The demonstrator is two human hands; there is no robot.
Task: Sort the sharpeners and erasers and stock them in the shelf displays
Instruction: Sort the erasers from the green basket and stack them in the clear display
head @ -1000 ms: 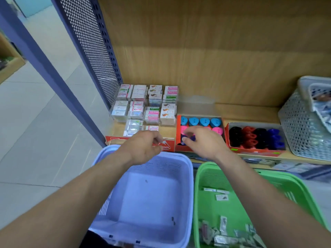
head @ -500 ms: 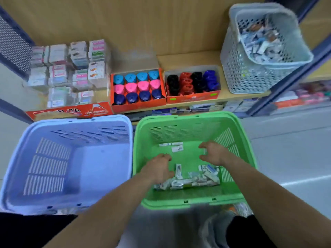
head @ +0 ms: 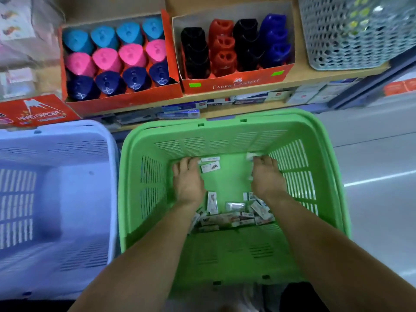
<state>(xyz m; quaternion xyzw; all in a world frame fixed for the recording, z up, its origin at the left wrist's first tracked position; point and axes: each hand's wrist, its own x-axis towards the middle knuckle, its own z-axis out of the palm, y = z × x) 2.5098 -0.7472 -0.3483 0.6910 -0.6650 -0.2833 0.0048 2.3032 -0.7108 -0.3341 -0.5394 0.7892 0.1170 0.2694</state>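
Wooden shelf board [head: 292, 77] ahead carries two orange display boxes: triangular sharpeners [head: 117, 52] in blue, pink and navy rows, and two-hole sharpeners [head: 234, 43] in black, red and blue. Below it, the green basket [head: 225, 122] sits just beside the lilac basket [head: 56, 129].

Obs: both your hands are down inside the green basket. Your left hand [head: 188, 179] lies knuckles-up, fingers curled, at two loose erasers [head: 210, 167]. The view does not show whether it grips either one. Your right hand [head: 266, 179] curls onto a white packet [head: 251, 156] by the far right wall. It reads as a pinch, though blur leaves that uncertain. The main eraser pile [head: 234, 218] lies at the near end, behind your wrists.

Risks:
- The packets are small and look slick-wrapped. Scoop several at once and one may slip as you lift over the rim, landing on the floor or in the lilac basket.
- Your forearms hide part of the pile, so pieces could get missed.
- The wrappers look alike, so check the print before stocking or kinds get mixed.
- Rising fast, your knuckles could catch the shelf edge and nudge a sharpener box.
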